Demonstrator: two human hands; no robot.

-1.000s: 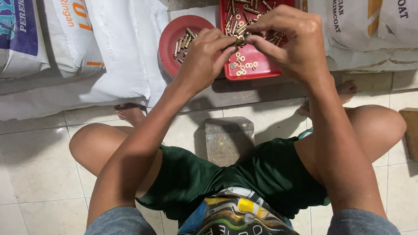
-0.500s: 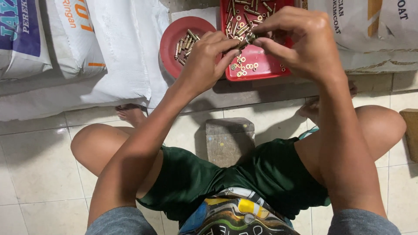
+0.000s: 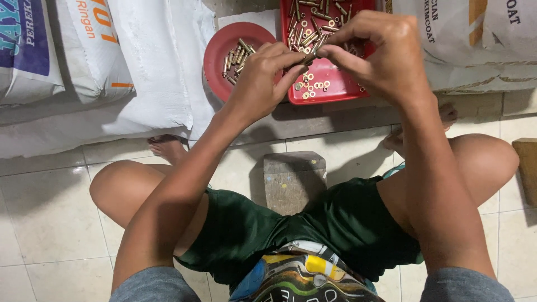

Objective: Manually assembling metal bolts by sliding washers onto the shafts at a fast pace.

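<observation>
My left hand (image 3: 263, 81) and my right hand (image 3: 372, 53) meet above a red rectangular tray (image 3: 330, 92), and their fingertips together pinch a small brass bolt (image 3: 309, 56). The tray holds several brass bolts and loose washers (image 3: 313, 86). Left of it stands a round red lid (image 3: 215, 61) with several assembled brass bolts (image 3: 235, 59). My left hand covers part of the lid's right edge.
White sacks (image 3: 140, 67) lie at the left and more sacks (image 3: 475, 39) at the right. A small wooden stool (image 3: 293, 179) shows between my bent legs on the pale tiled floor (image 3: 45, 223). A wooden block (image 3: 527, 168) sits at the right edge.
Both hands stay together over the tray. The fingers have shifted slightly around the small bolt.
</observation>
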